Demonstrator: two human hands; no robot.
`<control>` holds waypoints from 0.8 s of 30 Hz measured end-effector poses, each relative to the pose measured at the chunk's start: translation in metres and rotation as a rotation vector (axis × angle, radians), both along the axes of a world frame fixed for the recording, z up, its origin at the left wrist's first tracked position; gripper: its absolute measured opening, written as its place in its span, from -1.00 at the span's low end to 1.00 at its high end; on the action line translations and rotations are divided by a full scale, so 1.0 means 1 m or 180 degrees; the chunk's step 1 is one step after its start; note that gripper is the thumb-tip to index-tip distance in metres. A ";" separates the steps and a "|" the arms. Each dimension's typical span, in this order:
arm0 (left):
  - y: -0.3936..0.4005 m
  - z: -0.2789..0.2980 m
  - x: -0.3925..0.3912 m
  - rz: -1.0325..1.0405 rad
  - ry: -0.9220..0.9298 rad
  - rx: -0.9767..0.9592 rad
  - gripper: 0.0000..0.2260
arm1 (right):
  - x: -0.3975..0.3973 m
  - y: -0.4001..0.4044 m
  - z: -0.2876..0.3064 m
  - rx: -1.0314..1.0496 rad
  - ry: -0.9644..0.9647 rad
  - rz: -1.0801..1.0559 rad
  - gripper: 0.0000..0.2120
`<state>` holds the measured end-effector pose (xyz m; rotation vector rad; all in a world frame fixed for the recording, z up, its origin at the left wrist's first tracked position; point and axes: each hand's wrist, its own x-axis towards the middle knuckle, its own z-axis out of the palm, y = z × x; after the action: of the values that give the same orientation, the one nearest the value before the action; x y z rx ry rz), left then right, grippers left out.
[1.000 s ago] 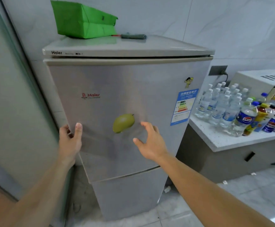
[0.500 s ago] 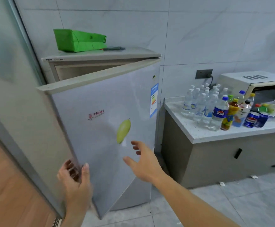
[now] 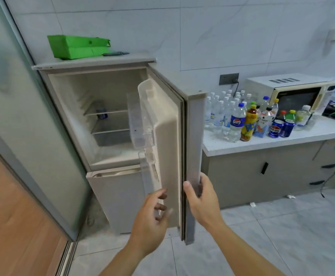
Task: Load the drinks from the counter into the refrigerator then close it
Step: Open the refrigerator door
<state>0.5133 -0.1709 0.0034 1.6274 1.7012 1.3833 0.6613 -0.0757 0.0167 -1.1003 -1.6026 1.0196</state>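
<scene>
The small silver refrigerator (image 3: 94,64) stands with its upper door (image 3: 168,148) swung wide toward me, edge-on. Inside are wire shelves and one blue can (image 3: 101,113) on the upper shelf. My right hand (image 3: 201,198) grips the door's outer edge low down, thumb on the inner side. My left hand (image 3: 152,214) hovers just off the door's inner liner, fingers loosely curled, holding nothing. On the white counter (image 3: 282,138) to the right stand several drinks: clear water bottles (image 3: 220,110), a Pepsi bottle (image 3: 236,121), a yellow-capped tea bottle (image 3: 249,124) and blue cans (image 3: 280,129).
A green box (image 3: 77,46) lies on the fridge top. A cream microwave (image 3: 294,92) sits at the counter's back. A frosted glass sliding door (image 3: 13,116) runs along the left. The lower fridge door (image 3: 118,196) is shut. Grey tiled floor lies to the right.
The upper door has swung from shut to wide open. My right hand moved from the door front to grip its edge; my left hand left the door edge and hangs by the inner liner.
</scene>
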 end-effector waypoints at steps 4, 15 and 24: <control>0.027 -0.004 0.027 0.0058 -0.0189 -0.0060 -0.53 | 0.047 0.034 -0.009 -0.0099 0.0083 -0.0701 -0.69; 0.156 -0.026 0.066 0.0186 -0.0641 -0.0182 -0.60 | 0.146 0.196 -0.002 -0.0281 0.0135 -0.1435 -0.74; 0.228 -0.038 0.085 0.0509 -0.0821 -0.0514 -0.69 | 0.175 0.329 0.008 -0.0654 -0.0001 -0.1463 -0.62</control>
<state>0.5979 0.0574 -0.0347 1.1926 1.7662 1.4183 0.8361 0.2536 0.0246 -1.5214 -1.1802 0.8811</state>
